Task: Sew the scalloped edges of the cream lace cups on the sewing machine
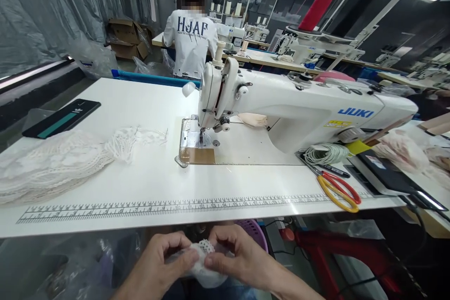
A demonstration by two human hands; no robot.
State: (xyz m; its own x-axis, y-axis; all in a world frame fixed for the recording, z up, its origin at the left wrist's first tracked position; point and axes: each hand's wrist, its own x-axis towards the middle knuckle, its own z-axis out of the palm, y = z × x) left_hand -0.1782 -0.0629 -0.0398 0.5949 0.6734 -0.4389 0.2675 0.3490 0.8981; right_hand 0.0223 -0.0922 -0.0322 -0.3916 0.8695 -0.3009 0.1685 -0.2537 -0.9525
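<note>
Below the table's front edge, my left hand and my right hand pinch a piece of white lace fabric between thumbs and fingers. A small patch with a dotted, openwork pattern shows between the two thumbs; the rest is thin, bunched and partly covered by my fingers. Beyond my hands stands a white JUKI sewing machine with its needle area over the metal plate. A heap of white lace lies on the left of the white tabletop.
Scissors with red and yellow handles lie near the front right edge, beside a coil of pale cord and a black box. A dark phone-like case rests at left. Ahead, a person in white sits with back turned.
</note>
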